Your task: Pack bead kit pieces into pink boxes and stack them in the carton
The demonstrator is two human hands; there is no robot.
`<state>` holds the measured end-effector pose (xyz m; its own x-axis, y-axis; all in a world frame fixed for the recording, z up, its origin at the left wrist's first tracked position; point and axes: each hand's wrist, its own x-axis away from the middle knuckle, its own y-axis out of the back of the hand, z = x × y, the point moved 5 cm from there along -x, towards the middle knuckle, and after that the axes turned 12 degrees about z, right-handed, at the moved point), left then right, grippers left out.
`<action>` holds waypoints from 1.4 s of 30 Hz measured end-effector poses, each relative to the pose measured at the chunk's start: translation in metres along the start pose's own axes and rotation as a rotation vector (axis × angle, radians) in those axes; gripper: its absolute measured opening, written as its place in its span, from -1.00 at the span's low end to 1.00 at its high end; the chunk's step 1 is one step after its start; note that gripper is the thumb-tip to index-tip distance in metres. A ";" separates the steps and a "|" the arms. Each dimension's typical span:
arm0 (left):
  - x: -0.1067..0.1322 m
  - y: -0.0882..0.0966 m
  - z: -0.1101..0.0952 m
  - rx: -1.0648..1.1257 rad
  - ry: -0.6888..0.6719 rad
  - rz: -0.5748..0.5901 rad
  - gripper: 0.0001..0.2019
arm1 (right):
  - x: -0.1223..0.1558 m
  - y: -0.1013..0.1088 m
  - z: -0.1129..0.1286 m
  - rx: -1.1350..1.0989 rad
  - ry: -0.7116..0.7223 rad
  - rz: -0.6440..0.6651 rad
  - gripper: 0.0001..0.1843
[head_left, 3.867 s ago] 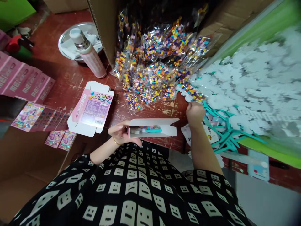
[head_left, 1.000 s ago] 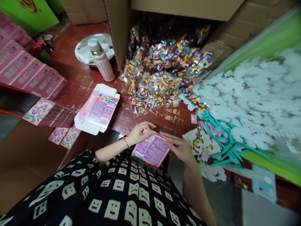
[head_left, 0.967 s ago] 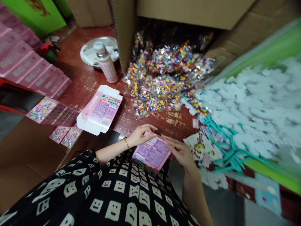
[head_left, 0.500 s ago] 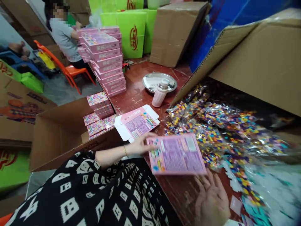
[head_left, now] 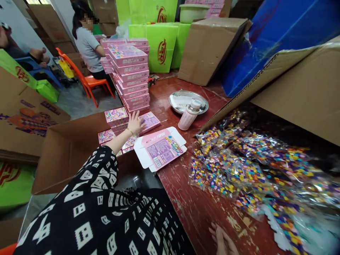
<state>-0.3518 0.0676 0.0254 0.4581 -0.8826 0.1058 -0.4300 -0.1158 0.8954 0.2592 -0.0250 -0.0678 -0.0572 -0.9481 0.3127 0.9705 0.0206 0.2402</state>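
Observation:
My left hand reaches out over the table's left edge with its fingers spread. Its fingertips are at the near side of a closed pink box, purple panel upward, lying at the foot of the tall stack; whether they touch it I cannot tell. Closer to me lies an unfolded pink-and-purple carton with its white flaps out. My right hand, partly cut off by the bottom edge of the view, is low over the red table, fingers stretched and holding nothing visible.
Stacked pink boxes stand beyond my left hand. Left of the table, a brown carton holds small printed boxes. A pink bottle stands by a metal tray. Bags of colourful pieces spread rightward. Another person sits behind.
The pink box has gone from in front of me to beside the tall stack, and my left hand has moved away left with it. My right hand has dropped toward the bottom edge.

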 end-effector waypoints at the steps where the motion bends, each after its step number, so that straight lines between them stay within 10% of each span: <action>1: -0.003 -0.011 -0.005 -0.107 -0.033 0.045 -0.38 | 0.002 -0.001 0.002 0.032 -0.006 -0.017 -0.34; 4: -0.021 -0.028 -0.010 -0.231 -0.059 0.143 -0.35 | 0.005 -0.007 0.011 0.123 -0.025 -0.006 -0.30; 10: -0.058 0.000 -0.010 -0.231 0.000 0.142 -0.41 | 0.001 -0.017 0.016 0.157 -0.028 0.085 -0.25; 16: 0.003 -0.026 -0.066 -0.193 -0.211 0.115 -0.31 | -0.012 -0.041 0.043 0.126 0.073 0.165 -0.38; 21: 0.079 -0.070 -0.093 -0.161 -0.336 0.119 -0.13 | -0.050 -0.136 0.144 0.176 0.453 0.413 -0.64; 25: 0.085 -0.075 -0.093 -0.117 -0.365 0.060 -0.14 | -0.095 -0.240 0.224 0.385 0.542 0.528 -0.67; 29: 0.084 -0.061 -0.100 -0.126 -0.397 0.004 -0.15 | -0.123 -0.281 0.254 0.421 0.467 0.577 -0.62; 33: 0.115 -0.028 -0.132 -0.009 -0.532 0.024 -0.01 | -0.096 -0.241 0.264 0.317 0.523 0.696 -0.75; 36: 0.148 -0.015 -0.168 0.317 -0.633 0.252 -0.23 | -0.047 -0.180 0.282 0.154 0.813 0.678 -0.81; 42: 0.205 -0.089 -0.234 1.107 -0.540 0.769 -0.59 | 0.016 -0.062 0.253 0.441 0.939 -0.032 -0.67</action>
<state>-0.0377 0.0035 0.0687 -0.3935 -0.9193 -0.0002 -0.9128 0.3907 -0.1192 0.1385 0.0386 0.1548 0.3075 -0.8119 -0.4963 0.7888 -0.0743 0.6102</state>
